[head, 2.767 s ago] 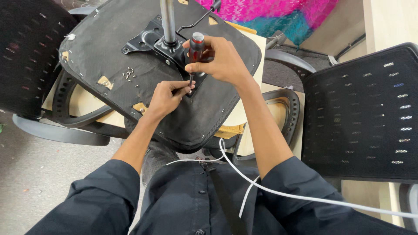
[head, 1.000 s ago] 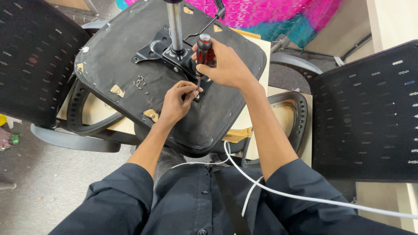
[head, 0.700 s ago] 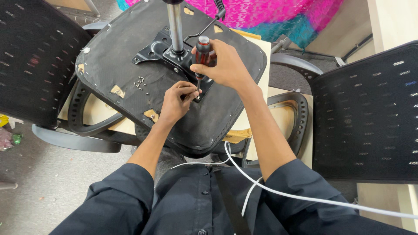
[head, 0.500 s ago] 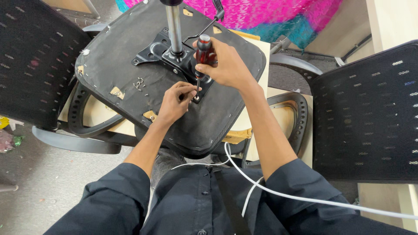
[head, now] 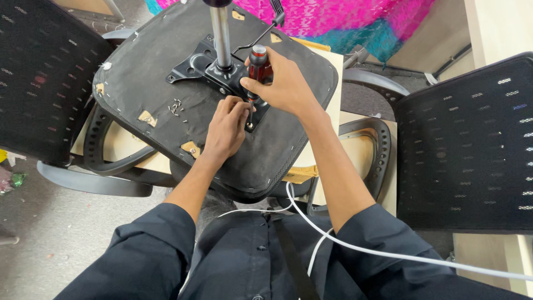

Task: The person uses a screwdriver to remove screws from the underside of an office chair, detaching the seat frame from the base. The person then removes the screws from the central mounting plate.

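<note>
Standing nearly upright on the black metal mounting plate of an upturned black fabric chair seat, a red-and-black-handled screwdriver is gripped by the right hand, fingers wrapped tight around the handle. The thin shaft near the tip is pinched by the left hand, thumb and fingertips pressed together. A chrome gas-lift column rises just beside the handle. Small loose screws lie on the seat nearby. Black mesh chair backs flank the seat, and a white cable is draped across the dark sleeves.
</note>
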